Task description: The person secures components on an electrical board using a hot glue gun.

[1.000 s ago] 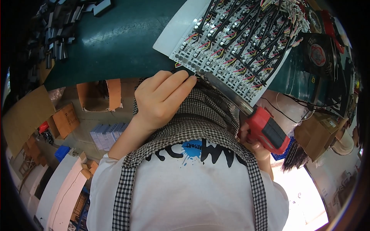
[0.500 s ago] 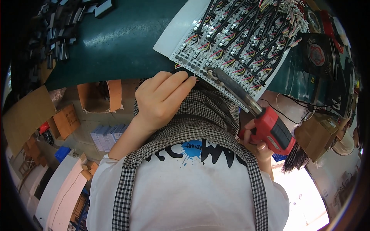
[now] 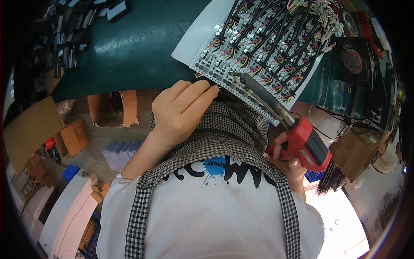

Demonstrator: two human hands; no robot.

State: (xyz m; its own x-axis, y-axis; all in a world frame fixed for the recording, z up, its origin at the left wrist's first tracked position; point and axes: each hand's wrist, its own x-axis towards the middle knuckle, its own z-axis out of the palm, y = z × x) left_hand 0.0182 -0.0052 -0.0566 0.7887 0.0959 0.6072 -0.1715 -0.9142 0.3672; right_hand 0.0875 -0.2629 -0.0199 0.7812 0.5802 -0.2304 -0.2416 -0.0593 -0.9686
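My right hand (image 3: 294, 169) is wrapped round the grip of a red and black soldering gun (image 3: 307, 144). Its long metal barrel slants up and left, with the tip over the near edge of a panel of white circuit boards (image 3: 211, 69). Black cables (image 3: 254, 36) with red, yellow and white wire ends are attached across the panel. Just below its left corner, my left hand (image 3: 179, 113) is closed in a pinch on a dark cable; small wire ends (image 3: 221, 90) show past the fingertips. Most of that cable is hidden by the fingers.
Under the panel lies a white sheet (image 3: 187, 46) on the green table (image 3: 133, 39). Dark strip-like parts (image 3: 69, 47) are piled at the far left. On the right stand a black device with a round emblem (image 3: 352, 60) and a cardboard box (image 3: 353, 151). An open carton (image 3: 129, 108) sits below the table.
The soldering gun's barrel has shifted very slightly, its tip a little farther up the panel's near edge. My left hand has hardly moved.
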